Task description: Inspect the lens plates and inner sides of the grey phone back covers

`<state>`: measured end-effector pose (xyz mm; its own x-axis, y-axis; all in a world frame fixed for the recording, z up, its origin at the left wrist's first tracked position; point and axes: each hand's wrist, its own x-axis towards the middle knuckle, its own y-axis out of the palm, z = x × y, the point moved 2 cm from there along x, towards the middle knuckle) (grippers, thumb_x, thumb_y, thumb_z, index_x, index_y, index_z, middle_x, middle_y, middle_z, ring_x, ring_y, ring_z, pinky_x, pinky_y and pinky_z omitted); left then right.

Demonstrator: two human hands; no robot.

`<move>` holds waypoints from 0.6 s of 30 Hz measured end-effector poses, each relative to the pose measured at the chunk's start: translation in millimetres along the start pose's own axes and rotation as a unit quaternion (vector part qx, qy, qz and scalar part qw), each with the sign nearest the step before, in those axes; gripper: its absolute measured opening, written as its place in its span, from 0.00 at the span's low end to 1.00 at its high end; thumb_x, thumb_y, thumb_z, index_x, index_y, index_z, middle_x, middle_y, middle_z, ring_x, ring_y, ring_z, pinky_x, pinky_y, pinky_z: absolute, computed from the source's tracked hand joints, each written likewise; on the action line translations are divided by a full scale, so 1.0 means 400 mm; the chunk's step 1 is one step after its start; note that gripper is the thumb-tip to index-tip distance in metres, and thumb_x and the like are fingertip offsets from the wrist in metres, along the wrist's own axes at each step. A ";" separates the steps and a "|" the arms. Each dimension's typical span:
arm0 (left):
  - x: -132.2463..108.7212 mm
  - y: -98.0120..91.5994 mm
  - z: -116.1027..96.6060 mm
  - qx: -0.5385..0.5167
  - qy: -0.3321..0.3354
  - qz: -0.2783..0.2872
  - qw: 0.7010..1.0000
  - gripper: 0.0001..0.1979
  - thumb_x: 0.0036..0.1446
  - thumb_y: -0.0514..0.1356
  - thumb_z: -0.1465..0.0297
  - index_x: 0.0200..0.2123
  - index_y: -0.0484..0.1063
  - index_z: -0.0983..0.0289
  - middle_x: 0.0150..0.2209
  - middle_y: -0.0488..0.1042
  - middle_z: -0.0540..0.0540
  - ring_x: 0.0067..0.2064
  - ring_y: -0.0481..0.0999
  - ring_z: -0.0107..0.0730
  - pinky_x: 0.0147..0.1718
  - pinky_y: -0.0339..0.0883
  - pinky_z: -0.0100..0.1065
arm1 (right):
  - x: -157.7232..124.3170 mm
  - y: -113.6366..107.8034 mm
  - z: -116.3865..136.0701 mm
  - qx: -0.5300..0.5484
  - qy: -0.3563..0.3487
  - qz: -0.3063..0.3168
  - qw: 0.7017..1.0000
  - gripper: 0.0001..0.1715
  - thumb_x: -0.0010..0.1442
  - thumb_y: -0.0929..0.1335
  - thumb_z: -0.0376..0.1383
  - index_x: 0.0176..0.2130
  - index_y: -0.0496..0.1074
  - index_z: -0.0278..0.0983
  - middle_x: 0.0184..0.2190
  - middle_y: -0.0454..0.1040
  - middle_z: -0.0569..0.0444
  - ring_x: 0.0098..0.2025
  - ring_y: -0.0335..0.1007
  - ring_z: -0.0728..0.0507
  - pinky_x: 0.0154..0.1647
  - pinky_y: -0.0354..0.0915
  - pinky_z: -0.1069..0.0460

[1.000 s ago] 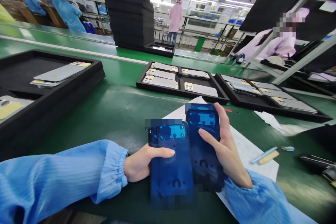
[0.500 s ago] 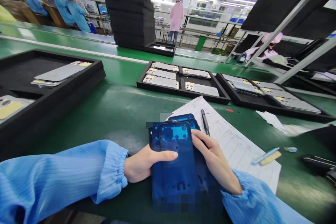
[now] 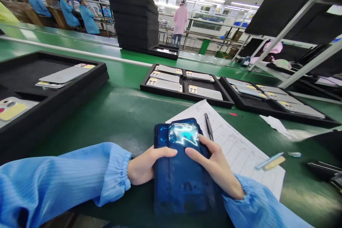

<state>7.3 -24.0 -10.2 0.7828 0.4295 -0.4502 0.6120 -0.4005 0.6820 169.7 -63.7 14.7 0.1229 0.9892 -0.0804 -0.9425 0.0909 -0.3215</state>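
Several dark blue phone back covers (image 3: 177, 171) are fanned in a stack in front of me, with glossy film on them. My left hand (image 3: 145, 165) is closed on the stack's left side, thumb flat across the front and fingers hidden behind. On the right edge of the top cover, my right hand (image 3: 215, 162) pinches with its thumb on the face and its forefinger near the upper corner. Bright glare covers the top cover's camera area. Under and behind the stack lies a printed sheet (image 3: 240, 149), with black tweezers (image 3: 208, 125) on it.
Black foam trays (image 3: 227, 102) with silvery phone back covers (image 3: 165, 84) stand ahead; another tray (image 3: 104, 74) is at left. A tall stack of black trays (image 3: 133, 25) rises behind. A blue-and-yellow strip (image 3: 271, 161) and white paper scrap (image 3: 276, 125) lie right. Co-workers are farther back.
My right thumb has come onto the top cover's face. That cover has shifted slightly right and tilted, so its camera area now shines. My left thumb has slid a little left.
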 end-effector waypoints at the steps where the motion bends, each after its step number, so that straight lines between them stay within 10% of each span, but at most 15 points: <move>1: 0.002 -0.003 0.000 -0.017 -0.018 -0.013 1.000 0.14 0.51 0.55 0.71 0.41 0.71 0.69 0.35 0.77 0.58 0.37 0.76 0.36 0.42 0.66 0.36 | 0.001 -0.001 0.002 0.015 -0.008 0.004 1.000 0.12 0.50 0.69 0.42 0.35 0.70 0.39 0.31 0.73 0.56 0.35 0.69 0.44 0.34 0.68 0.53; 10: 0.005 -0.002 -0.003 -0.036 -0.024 -0.036 0.998 0.13 0.50 0.54 0.71 0.36 0.73 0.71 0.32 0.78 0.59 0.34 0.76 0.34 0.40 0.67 0.33 | 0.011 -0.055 0.001 0.138 -0.015 -0.132 0.981 0.09 0.49 0.69 0.40 0.34 0.71 0.40 0.25 0.72 0.60 0.28 0.68 0.48 0.26 0.66 0.57; 18: 0.004 0.006 -0.001 -0.018 0.015 0.052 0.998 0.17 0.53 0.53 0.71 0.45 0.70 0.72 0.46 0.72 0.62 0.49 0.70 0.43 0.50 0.61 0.42 | 0.033 -0.096 -0.001 0.102 -0.064 -0.168 0.978 0.26 0.55 0.66 0.39 0.53 0.60 0.51 0.52 0.66 0.61 0.53 0.61 0.40 0.51 0.60 0.47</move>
<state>9.9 -24.1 -9.1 0.8377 0.4120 -0.3583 0.5226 -0.4144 0.7451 207.6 -54.2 25.7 0.4095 0.9043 0.1210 -0.8994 0.4223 -0.1128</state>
